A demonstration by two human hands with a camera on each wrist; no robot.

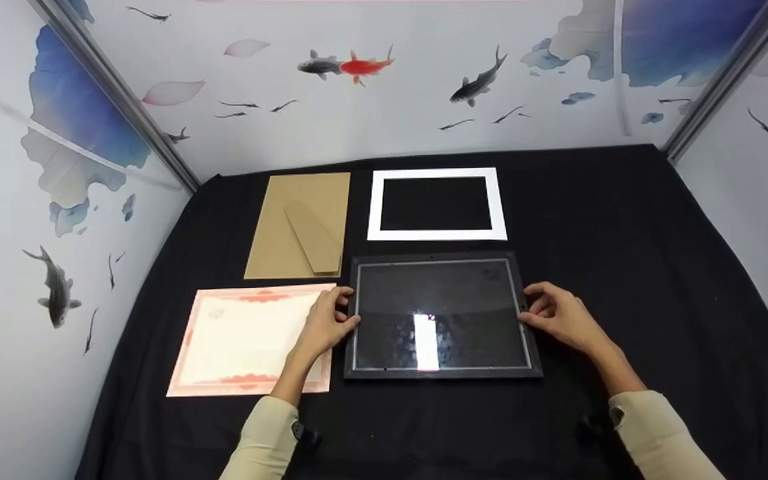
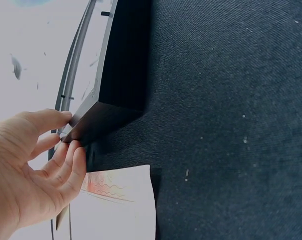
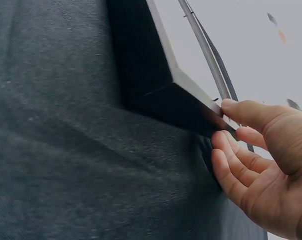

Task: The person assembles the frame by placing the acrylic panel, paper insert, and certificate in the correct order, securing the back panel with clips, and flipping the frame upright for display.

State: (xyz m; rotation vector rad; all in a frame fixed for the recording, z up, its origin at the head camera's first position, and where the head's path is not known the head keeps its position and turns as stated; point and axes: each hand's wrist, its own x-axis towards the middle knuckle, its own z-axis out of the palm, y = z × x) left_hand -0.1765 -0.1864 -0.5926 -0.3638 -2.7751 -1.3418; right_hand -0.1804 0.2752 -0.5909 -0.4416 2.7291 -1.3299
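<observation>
A black picture frame lies on the cloth in front of me, with a clear pane inside it that reflects a bright strip of light. My left hand grips the frame's left side, thumb on the top edge and fingers against the outer side. Opposite it, my right hand holds the right side in the same way. Both wrist views show the frame's deep dark side and corner close up. A pink-bordered certificate lies partly under my left forearm and hand.
Behind the certificate lies a brown backing board with a stand flap. A white mat lies just beyond the picture frame. Black cloth covers the table, and printed wall panels enclose the back and sides.
</observation>
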